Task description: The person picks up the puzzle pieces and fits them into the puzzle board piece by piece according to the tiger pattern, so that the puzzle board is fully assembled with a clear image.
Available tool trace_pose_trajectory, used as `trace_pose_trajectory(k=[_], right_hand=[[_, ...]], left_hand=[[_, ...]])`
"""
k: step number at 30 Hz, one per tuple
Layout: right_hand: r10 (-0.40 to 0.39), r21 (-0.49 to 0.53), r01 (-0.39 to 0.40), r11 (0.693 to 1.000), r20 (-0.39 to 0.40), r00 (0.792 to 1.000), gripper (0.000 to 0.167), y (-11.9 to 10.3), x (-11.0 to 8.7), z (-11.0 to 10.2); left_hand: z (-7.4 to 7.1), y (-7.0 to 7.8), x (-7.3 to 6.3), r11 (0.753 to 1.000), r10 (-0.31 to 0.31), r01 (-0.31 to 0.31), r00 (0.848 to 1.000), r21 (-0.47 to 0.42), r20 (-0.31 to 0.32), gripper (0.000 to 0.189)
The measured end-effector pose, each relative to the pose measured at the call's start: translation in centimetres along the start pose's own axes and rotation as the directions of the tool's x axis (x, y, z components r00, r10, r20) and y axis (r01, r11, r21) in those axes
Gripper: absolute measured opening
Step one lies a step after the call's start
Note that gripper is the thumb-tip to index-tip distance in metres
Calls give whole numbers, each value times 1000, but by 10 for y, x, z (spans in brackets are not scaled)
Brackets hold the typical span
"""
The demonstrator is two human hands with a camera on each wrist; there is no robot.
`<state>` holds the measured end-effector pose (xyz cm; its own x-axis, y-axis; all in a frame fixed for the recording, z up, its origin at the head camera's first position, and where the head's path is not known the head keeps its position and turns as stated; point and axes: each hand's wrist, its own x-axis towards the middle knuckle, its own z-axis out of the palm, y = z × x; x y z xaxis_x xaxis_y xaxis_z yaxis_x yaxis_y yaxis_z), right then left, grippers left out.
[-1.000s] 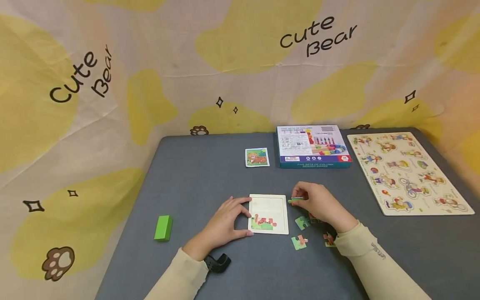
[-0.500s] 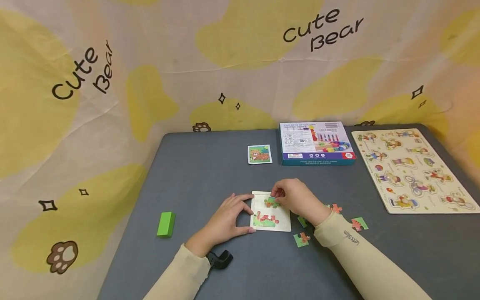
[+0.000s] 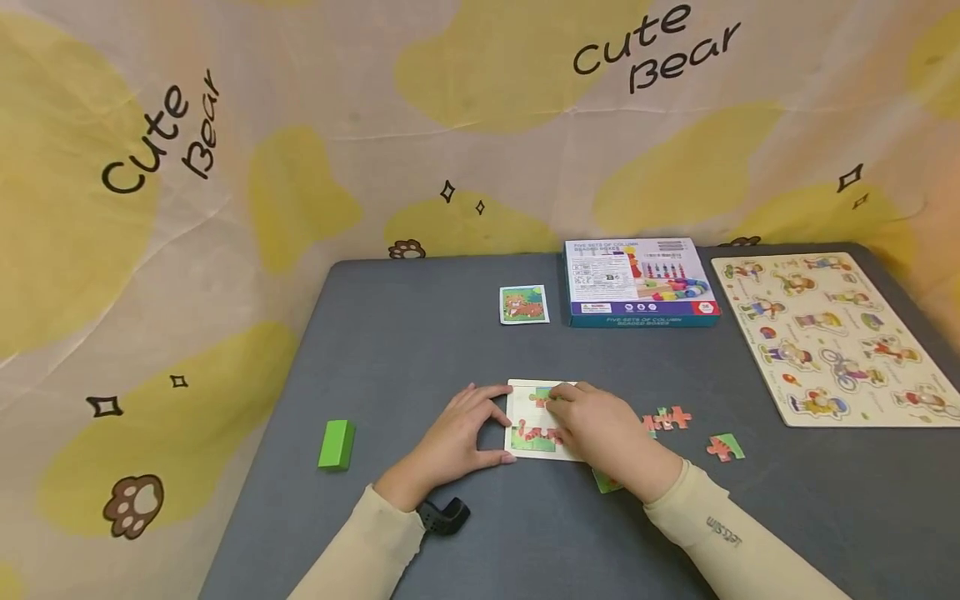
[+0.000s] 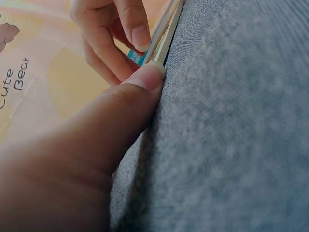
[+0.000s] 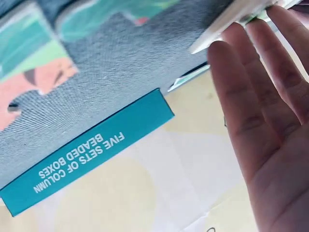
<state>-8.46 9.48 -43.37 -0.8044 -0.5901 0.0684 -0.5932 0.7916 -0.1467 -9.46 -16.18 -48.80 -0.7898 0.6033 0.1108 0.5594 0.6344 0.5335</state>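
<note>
Head view: the fingers of the right hand (image 3: 600,427), loosely extended, rest by a puzzle piece (image 3: 540,395), seemingly pressing rather than pinching; a light, even push should seat it flat. Beneath them is the tray (image 3: 522,411), its left edge braced by the left hand's (image 3: 452,443) spread fingers and thumb, best kept steady. Joined pieces (image 3: 534,438) lie left of the right knuckles, loose pieces (image 3: 679,417) to their right, the picture card (image 3: 523,305) beyond both hands
</note>
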Motion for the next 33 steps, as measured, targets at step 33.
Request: trace_pose_trajectory(k=[33], right_hand=[[73, 68, -75, 995, 38, 997, 28, 5, -6, -15]], left_hand=[[1, -3, 0, 1000, 19, -19, 1000, 0, -2, 42]])
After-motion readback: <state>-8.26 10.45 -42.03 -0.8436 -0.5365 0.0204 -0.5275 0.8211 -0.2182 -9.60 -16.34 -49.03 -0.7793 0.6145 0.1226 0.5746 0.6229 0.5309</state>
